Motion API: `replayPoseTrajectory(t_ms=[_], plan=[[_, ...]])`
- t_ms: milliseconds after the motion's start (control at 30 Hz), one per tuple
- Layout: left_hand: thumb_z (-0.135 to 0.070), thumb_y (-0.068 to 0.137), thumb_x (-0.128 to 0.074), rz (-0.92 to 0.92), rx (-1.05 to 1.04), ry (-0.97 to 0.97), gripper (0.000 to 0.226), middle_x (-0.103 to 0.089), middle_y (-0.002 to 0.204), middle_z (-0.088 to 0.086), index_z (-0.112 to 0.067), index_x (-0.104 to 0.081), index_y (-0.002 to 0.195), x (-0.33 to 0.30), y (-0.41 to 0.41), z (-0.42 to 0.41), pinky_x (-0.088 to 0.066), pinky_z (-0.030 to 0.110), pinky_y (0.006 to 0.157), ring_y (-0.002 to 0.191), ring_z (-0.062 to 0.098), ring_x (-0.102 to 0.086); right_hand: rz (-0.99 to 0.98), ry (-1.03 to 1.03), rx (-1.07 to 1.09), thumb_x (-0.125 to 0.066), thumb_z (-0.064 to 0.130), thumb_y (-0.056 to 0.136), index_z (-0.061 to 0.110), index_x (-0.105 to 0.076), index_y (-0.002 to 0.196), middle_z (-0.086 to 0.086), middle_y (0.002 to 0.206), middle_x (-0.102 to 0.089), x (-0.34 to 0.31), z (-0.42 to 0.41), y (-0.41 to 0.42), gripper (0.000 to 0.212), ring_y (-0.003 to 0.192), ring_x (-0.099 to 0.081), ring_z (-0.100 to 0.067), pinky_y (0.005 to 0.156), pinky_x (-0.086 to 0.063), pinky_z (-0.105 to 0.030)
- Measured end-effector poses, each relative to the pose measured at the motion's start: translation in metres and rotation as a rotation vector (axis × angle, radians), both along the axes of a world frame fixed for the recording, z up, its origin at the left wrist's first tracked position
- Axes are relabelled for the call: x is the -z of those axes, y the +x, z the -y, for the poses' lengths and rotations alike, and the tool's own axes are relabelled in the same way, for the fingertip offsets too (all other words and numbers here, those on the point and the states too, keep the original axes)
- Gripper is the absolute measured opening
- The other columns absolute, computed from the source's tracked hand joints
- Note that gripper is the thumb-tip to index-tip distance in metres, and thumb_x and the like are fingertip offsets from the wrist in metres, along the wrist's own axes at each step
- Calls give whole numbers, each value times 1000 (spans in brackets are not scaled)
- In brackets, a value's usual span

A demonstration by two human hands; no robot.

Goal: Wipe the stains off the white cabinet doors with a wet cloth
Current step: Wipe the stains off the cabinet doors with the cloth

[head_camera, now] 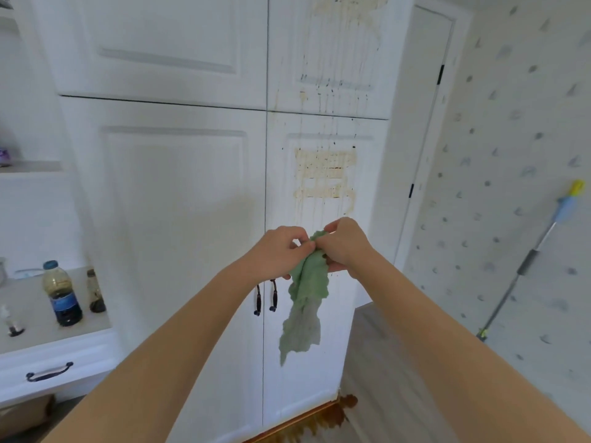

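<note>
Both hands, left (281,251) and right (343,247), pinch the top of a green cloth (307,295) before the stained right-hand cabinet door (323,174), its tail hanging free, apparently being regathered for wiping.

Both hands (315,247) together, fingers pinched

Both hands meet in front of the tall white panelled cabinet door (326,282). The left hand (276,254) and right hand (347,246) each pinch the top of a crumpled pale green cloth (305,298), which hangs limp below them. Above the hands, yellowish-brown smeared stains (324,174) and drip lines mark the door. Just below the left hand hang two dark curved door handles (265,297).
</note>
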State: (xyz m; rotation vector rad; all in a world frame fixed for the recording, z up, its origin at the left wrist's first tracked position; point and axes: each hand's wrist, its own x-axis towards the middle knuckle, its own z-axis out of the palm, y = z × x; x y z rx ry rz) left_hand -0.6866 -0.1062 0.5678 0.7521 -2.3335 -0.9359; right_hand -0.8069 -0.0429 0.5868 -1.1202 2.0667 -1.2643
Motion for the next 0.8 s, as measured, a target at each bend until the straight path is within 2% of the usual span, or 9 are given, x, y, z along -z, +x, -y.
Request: replayPoseTrajectory(t_ms=[167, 267, 333, 400, 500, 600, 667, 767, 800], plan=[[-30, 93, -53, 31, 23, -106, 23, -58, 55, 2, -11, -60, 82, -14, -31, 19, -44, 22, 48, 48, 17, -54, 17, -10, 83, -53, 3, 85, 11, -55, 111, -13, 76, -65, -8, 10, -42, 28, 62, -64, -25, 62, -59, -35], [-43, 84, -63, 99, 83, -108, 33, -60, 61, 0, -10, -61, 82, -18, -53, 33, -47, 28, 55, 55, 18, -56, 79, 5, 123, -47, -1, 86, 0, -65, 106, -19, 87, -69, -9, 26, -61, 27, 73, -68, -32, 75, -58, -44], [-49, 71, -74, 169, 70, -163, 43, -52, 61, -2, -10, -58, 77, -16, -68, 44, -39, 24, 54, 56, 13, -46, 102, 13, 161, -46, 0, 86, -7, -64, 105, -23, 93, -69, -9, 38, -70, 27, 81, -69, -36, 81, -56, -47], [-45, 68, -77, 212, 49, -236, 43, -45, 60, -5, -10, -54, 77, -12, -84, 61, -34, 22, 52, 56, 11, -41, 180, -6, 153, -43, -1, 86, -11, -62, 101, -24, 90, -70, -11, 49, -79, 27, 74, -68, -34, 77, -58, -44], [-29, 76, -67, 204, 13, -302, 26, -50, 66, 0, -8, -54, 77, -11, -106, 92, -40, 30, 57, 62, 15, -45, 234, -22, 85, -45, -2, 84, -10, -62, 98, -21, 89, -68, -17, 65, -91, 23, 70, -66, -26, 68, -59, -31], [-21, 81, -58, 161, 12, -294, 19, -61, 78, 9, -3, -61, 86, -20, -126, 126, -45, 33, 62, 69, 19, -52, 127, -5, 69, -56, -3, 80, -12, -63, 93, -25, 94, -66, -25, 86, -106, 18, 84, -68, -31, 82, -57, -37], [-25, 82, -58, 146, 53, -221, 23, -61, 79, 7, -4, -63, 89, -28, -138, 145, -42, 28, 60, 67, 17, -51, 22, -4, 82, -67, -1, 77, -7, -69, 95, -24, 97, -68, -28, 102, -119, 19, 88, -69, -32, 82, -57, -37], [-37, 80, -62, 134, 111, -169, 31, -57, 73, 0, -7, -63, 88, -36, -153, 168, -42, 26, 60, 65, 13, -51, -109, -13, 140, -76, 9, 75, 8, -71, 77, -12, 75, -68, -32, 121, -131, 5, 65, -66, -22, 73, -59, -31], [-41, 79, -63, 140, 135, -183, 32, -56, 70, -2, -9, -63, 86, -38, -163, 181, -41, 24, 58, 64, 12, -51, -133, -20, 176, -77, 13, 74, 10, -69, 71, -11, 70, -67, -33, 132, -140, 10, 60, -63, -19, 69, -59, -28]])
